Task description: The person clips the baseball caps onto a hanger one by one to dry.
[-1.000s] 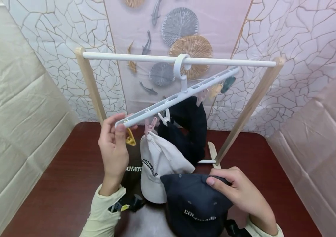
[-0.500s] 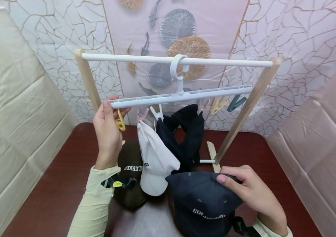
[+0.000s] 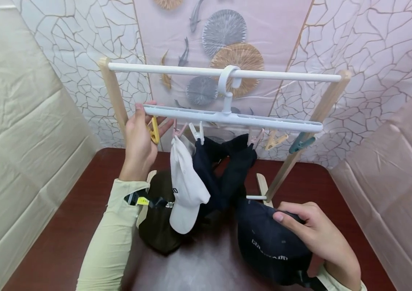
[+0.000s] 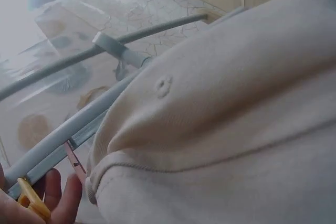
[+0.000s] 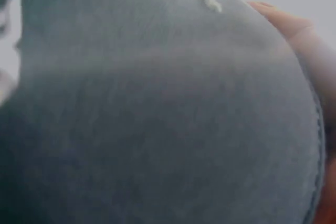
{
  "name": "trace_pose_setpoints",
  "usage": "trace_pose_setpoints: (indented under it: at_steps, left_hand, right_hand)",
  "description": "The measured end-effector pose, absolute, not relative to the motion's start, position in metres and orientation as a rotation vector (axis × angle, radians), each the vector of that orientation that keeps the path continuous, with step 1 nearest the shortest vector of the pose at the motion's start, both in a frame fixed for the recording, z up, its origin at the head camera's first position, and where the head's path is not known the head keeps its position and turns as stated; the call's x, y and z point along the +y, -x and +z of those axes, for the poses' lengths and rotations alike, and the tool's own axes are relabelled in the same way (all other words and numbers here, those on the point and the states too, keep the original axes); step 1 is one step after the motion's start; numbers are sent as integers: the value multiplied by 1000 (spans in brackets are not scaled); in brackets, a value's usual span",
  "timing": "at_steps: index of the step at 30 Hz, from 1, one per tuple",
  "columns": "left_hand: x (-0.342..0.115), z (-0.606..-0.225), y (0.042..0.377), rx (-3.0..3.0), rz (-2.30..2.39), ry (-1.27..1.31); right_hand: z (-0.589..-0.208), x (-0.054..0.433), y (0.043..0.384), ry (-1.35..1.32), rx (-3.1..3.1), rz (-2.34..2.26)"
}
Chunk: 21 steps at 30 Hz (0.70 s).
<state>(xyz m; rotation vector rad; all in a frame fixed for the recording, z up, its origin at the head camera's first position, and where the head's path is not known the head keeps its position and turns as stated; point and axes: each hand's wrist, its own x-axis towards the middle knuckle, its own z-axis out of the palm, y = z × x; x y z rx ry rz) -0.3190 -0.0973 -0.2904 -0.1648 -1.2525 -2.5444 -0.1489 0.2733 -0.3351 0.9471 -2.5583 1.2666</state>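
My left hand holds the left end of a pale blue clip hanger, thumb at the tip and fingers behind. A yellow clip dangles beside those fingers. A white cap hangs by its back from a pink clip; its cloth fills much of the left wrist view. Black cloth hangs to its right between a white clip and another pink clip. Low at the right, my right hand pinches the edge of a navy cap with white lettering, crown toward me.
The hanger's hook loops over the white rail of a wooden-legged rack. Beige and teal clips hang at its right end. A dark brown cap is behind the white one. Below is a red-brown table.
The hanger has swung from slanting across to nearly parallel with the rail, its left end pushed back and up by my left hand. My right hand has moved the navy cap slightly right, turning it.
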Motion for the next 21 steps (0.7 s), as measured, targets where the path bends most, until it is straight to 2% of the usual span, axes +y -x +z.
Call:
trace_pose_setpoints:
  at_steps: [11, 21]
  left_hand:
    - [-89, -283, 368, -1401, -2714, -87]
    - [-72, -298, 390, -1515, -2806, -142]
  right_hand:
    - [-337, 280, 155, -1006, -2637, 1247]
    - [-341, 278, 164, -567, -2731, 1254]
